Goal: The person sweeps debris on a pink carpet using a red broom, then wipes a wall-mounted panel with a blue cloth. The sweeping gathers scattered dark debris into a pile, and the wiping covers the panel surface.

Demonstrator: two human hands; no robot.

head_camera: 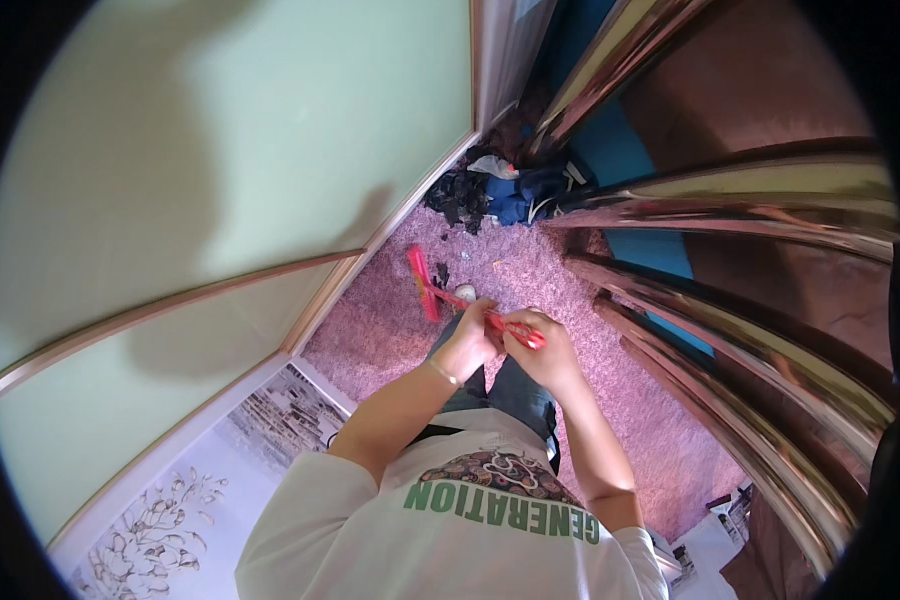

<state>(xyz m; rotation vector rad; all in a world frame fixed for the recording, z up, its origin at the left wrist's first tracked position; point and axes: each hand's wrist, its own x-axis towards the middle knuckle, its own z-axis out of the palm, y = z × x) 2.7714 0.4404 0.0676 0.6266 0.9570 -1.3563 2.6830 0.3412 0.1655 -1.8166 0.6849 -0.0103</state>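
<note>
Both hands are closed around the handle of a red broom (420, 274). My left hand (474, 336), with a thin bracelet at its wrist, grips lower down the handle. My right hand (541, 343) holds it near the top end, which shows just past the fingers. The broom head rests at or close to the mottled pink floor (360, 337), left of my feet; contact is hard to judge. Beside the head lies a scrap of black debris (442, 274). A pale shoe tip (465, 292) shows behind the handle.
A heap of black plastic and blue material (487, 191) lies in the far corner. Pale green framed panels (300, 150) bound the left side. Curved shiny metallic bars (742, 199) stand along the right, before brown and blue surfaces. Small bits are scattered near the heap.
</note>
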